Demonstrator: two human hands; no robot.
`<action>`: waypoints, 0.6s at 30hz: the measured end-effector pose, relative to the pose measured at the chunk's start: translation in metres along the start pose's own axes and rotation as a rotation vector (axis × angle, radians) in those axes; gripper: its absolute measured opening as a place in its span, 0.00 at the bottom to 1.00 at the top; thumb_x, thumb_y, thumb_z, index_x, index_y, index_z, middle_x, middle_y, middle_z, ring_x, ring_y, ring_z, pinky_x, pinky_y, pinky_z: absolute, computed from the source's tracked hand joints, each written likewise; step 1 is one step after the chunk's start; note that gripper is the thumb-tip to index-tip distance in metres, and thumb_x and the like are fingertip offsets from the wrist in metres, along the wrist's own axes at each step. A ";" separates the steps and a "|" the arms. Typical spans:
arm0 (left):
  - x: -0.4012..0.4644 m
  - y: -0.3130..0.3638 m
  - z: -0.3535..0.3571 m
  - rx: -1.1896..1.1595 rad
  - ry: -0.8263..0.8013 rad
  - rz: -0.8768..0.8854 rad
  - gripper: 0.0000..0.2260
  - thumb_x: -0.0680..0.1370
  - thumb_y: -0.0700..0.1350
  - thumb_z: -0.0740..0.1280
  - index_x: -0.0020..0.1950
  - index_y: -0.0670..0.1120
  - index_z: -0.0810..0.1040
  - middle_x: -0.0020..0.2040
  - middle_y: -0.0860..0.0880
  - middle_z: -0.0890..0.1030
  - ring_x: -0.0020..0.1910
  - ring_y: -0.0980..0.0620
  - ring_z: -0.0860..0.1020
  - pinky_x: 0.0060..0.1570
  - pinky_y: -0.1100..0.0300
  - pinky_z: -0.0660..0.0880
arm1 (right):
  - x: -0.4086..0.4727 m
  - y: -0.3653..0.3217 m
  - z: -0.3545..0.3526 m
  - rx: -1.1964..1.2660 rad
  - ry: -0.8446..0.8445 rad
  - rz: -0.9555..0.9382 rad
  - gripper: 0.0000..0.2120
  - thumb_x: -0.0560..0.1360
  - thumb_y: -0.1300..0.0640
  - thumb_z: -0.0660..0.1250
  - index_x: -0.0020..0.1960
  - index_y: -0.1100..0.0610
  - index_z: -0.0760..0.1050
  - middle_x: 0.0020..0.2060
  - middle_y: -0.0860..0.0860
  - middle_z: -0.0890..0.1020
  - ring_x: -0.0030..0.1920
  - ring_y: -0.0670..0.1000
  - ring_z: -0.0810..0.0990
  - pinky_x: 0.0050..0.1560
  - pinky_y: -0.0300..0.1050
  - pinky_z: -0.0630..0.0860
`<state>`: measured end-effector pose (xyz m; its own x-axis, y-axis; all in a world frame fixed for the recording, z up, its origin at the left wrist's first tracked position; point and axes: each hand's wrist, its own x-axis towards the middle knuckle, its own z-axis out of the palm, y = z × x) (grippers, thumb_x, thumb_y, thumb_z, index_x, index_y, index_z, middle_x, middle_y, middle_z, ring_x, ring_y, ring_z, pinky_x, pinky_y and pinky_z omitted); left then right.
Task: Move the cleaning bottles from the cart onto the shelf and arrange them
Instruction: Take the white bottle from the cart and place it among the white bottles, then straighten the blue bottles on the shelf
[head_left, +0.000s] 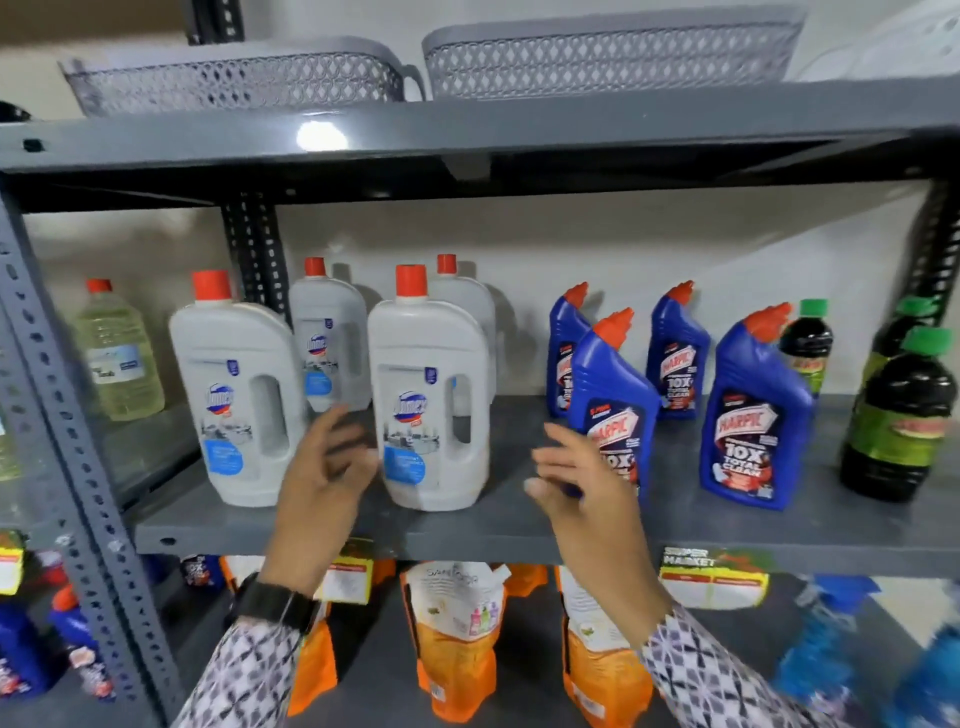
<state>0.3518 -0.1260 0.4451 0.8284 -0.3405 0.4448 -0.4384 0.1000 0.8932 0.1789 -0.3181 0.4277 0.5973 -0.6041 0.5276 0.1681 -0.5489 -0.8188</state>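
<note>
Several white Domex bottles with red caps stand on the grey shelf (509, 519); one front bottle (431, 405) sits between my hands, another (239, 395) further left. Several blue Harpic bottles stand to the right, the nearest (613, 415) partly behind my right hand. My left hand (322, 483) hovers open just left of the front white bottle, apart from it. My right hand (582, 483) is open too, fingers spread, in front of the nearest blue bottle. Neither hand holds anything. The cart is out of view.
Dark bottles with green caps (898, 415) stand at the shelf's right end, a pale yellow bottle (119, 353) at the far left. Grey baskets (234, 78) sit on the top shelf. Orange refill pouches (457, 634) and blue spray bottles (831, 649) fill the shelf below.
</note>
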 end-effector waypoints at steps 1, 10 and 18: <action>-0.012 0.008 0.007 0.030 0.088 0.049 0.22 0.78 0.38 0.68 0.69 0.54 0.73 0.59 0.51 0.81 0.55 0.55 0.81 0.58 0.57 0.77 | -0.004 0.002 -0.018 0.033 0.120 -0.024 0.21 0.78 0.62 0.73 0.67 0.46 0.76 0.55 0.42 0.85 0.55 0.40 0.84 0.56 0.38 0.81; -0.042 0.029 0.159 0.143 -0.484 -0.007 0.25 0.78 0.43 0.70 0.74 0.52 0.67 0.66 0.53 0.78 0.55 0.64 0.80 0.59 0.62 0.78 | 0.043 0.047 -0.103 -0.053 -0.157 0.147 0.31 0.73 0.64 0.78 0.72 0.56 0.71 0.58 0.47 0.84 0.57 0.43 0.84 0.56 0.40 0.82; -0.042 0.027 0.204 0.136 -0.461 -0.028 0.22 0.79 0.37 0.68 0.72 0.46 0.68 0.61 0.52 0.81 0.53 0.71 0.80 0.50 0.73 0.76 | 0.043 0.064 -0.123 -0.129 -0.138 0.093 0.21 0.74 0.61 0.77 0.63 0.55 0.73 0.50 0.43 0.84 0.50 0.41 0.84 0.42 0.30 0.80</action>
<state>0.2339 -0.3000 0.4369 0.6129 -0.7236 0.3175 -0.4854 -0.0277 0.8738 0.1186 -0.4506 0.4257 0.7091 -0.5754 0.4076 0.0109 -0.5690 -0.8223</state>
